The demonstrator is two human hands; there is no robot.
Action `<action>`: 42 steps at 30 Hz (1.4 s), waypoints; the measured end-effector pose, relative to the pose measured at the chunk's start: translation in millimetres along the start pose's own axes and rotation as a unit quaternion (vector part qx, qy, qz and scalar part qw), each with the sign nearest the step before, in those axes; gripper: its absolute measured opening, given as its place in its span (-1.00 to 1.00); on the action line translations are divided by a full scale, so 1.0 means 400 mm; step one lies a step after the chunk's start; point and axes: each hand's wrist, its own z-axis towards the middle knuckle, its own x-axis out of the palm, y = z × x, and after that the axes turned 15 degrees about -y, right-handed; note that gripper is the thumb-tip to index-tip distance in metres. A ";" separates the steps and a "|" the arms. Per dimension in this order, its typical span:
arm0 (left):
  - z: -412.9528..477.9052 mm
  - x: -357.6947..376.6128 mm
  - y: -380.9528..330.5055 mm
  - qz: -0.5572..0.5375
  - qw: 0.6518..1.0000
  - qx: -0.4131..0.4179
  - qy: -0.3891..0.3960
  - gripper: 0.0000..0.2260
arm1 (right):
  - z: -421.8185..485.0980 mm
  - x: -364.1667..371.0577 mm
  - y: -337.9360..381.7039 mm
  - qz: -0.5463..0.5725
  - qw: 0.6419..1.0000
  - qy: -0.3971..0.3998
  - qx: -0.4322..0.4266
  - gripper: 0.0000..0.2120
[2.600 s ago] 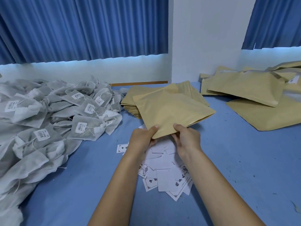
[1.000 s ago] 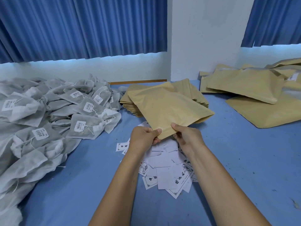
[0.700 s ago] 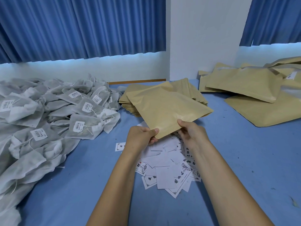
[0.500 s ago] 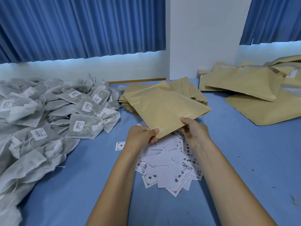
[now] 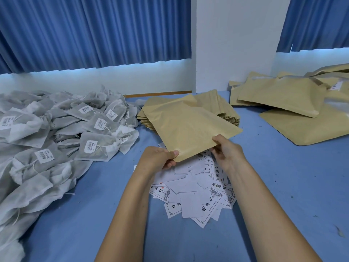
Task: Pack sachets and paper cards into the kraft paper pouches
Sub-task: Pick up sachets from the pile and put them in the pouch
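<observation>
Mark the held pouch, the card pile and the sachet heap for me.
held pouch (image 5: 190, 129), head view, middle of its face.
card pile (image 5: 191, 205), head view, blank card at centre.
sachet heap (image 5: 102, 153), head view, front labelled sachet.

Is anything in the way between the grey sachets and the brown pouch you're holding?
Nothing visible is. Only bare blue table lies between the sachets and the pouch, which is held up just above the paper cards.

Both bare forearms reach forward, side by side. Left hand (image 5: 157, 157) pinches the pouch (image 5: 188, 125) at its near corner, thumb on top; right hand (image 5: 227, 151) grips the near edge, thumb over it
</observation>
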 end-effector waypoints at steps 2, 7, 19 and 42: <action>0.001 -0.002 0.001 0.001 1.000 -0.001 0.000 -0.84 | 0.001 -0.002 0.001 -0.010 1.000 0.008 0.005 -0.89; 0.004 -0.014 -0.001 0.002 1.000 -0.005 -0.005 -0.80 | 0.005 -0.001 0.006 -0.012 1.000 0.002 0.000 -0.86; 0.026 -0.054 0.005 0.017 0.999 -0.007 -0.027 -0.88 | 0.005 -0.009 0.014 0.009 0.999 -0.033 -0.005 -0.84; 0.016 -0.051 -0.005 -0.122 0.991 -0.030 -0.052 -0.87 | 0.011 -0.009 0.014 -0.114 0.992 -0.008 -0.052 -0.85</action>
